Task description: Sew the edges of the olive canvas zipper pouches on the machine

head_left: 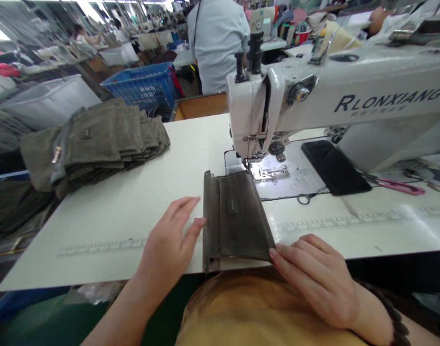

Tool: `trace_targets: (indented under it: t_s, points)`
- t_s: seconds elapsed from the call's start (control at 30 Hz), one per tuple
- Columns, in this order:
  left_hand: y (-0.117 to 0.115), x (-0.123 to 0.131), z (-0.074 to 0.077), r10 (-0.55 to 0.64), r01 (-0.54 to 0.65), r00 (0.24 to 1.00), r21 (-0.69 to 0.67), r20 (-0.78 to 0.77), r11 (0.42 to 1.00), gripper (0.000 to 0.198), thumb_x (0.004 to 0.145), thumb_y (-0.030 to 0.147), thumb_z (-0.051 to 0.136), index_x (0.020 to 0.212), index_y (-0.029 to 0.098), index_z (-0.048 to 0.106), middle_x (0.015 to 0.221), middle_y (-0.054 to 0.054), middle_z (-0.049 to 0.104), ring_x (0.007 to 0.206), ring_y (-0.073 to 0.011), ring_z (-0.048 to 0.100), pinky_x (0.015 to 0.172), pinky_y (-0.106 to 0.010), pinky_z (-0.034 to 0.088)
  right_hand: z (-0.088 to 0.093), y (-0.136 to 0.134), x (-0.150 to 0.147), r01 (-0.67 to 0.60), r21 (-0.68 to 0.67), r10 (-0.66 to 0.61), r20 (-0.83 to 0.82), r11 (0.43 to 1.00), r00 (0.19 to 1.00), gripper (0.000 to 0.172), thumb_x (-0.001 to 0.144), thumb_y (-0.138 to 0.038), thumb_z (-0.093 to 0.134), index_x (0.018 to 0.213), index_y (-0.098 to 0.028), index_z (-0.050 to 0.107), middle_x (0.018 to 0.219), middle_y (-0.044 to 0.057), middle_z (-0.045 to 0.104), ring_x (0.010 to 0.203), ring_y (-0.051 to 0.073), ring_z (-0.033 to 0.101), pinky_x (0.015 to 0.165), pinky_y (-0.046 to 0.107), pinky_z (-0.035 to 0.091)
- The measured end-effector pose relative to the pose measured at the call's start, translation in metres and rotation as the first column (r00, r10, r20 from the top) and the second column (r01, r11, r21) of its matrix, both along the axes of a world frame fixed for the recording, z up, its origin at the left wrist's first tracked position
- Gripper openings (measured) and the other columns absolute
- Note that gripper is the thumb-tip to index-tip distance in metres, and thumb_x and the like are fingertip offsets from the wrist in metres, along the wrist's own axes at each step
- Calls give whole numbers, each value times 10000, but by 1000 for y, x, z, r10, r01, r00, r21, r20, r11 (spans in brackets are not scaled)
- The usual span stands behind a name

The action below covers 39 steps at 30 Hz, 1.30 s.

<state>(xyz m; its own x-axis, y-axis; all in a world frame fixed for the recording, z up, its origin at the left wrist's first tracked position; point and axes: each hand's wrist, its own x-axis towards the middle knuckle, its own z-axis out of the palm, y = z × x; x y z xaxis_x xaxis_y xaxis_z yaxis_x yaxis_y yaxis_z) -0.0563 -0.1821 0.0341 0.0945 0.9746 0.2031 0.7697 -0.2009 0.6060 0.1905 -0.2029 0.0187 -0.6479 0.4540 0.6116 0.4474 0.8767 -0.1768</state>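
Left hand (171, 235) and right hand (313, 278), fingers released, press flat at the edges of the pouch (236, 216).

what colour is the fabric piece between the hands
Dark olive-grey. The fabric piece shows best in the head view.

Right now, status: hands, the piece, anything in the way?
Left hand open, fingertips on grey pouch, left edge. Right hand open, at its near right corner. Pouch flat, far end near presser foot. Nothing between them.
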Motion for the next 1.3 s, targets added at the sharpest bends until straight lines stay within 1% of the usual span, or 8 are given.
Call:
trace_targets:
  t_s: [0.07,0.17,0.27,0.33,0.5,0.83,1.0,1.3]
  points:
    - [10,-13,-5,230,-114,918,-340,324,933,492,784,398,530,1199,149,443,1094,-114,547,866,-213,582,712,-357,518,2,2,0,-6,-8,6,-21,1000,1000,225,789,-5,429,987,13,534,776,143,598,671,176,500,547,322,391]
    - [19,-17,-12,461,26,625,-606,630,795,616,737,401,597,1247,146,364,1010,-106,569,657,-125,557,461,-204,446,6,4,1,0,-26,-1,-55,1000,998,232,777,-7,447,992,-1,535,786,134,598,654,166,488,534,312,388]
    - [21,-13,-12,418,256,607,-664,676,702,430,744,442,585,1015,110,563,734,-42,584,423,-34,377,354,-146,282,9,4,2,13,-64,-17,-62,998,998,236,789,-20,438,1003,-18,536,787,126,599,634,158,475,515,304,379]
    - [21,-9,-9,301,381,654,-646,694,662,370,717,446,622,885,115,614,660,-25,575,461,-54,431,415,-162,359,9,4,2,8,-84,-13,-56,996,998,242,802,-25,420,1017,-20,531,773,121,600,619,153,468,506,302,371]
    - [27,7,-4,282,480,527,-554,802,680,586,630,468,691,1095,183,477,1052,-102,589,904,-227,590,742,-325,495,6,3,-1,-19,-70,17,-19,997,1000,255,839,-34,345,1004,-11,538,734,119,598,636,168,512,535,318,394]
    - [26,8,-8,135,150,879,-533,457,833,502,734,191,578,1194,203,375,1059,-41,596,962,-210,576,859,-367,449,8,5,-1,-91,-135,111,154,987,982,322,841,-15,292,876,-48,611,690,82,585,590,152,504,562,304,433]
    - [26,11,-3,101,123,918,-519,382,846,536,732,186,569,1215,224,341,1072,-27,582,943,-205,575,833,-360,455,9,7,0,-66,-120,84,149,991,985,411,857,0,209,859,-68,615,670,66,595,583,145,510,589,301,442]
    - [33,10,-5,101,106,935,-539,341,836,519,729,188,569,1197,230,348,1061,-22,588,935,-211,578,824,-355,450,5,11,-2,-50,-156,83,211,986,974,260,808,27,399,865,-101,618,653,27,584,591,135,513,616,303,433]
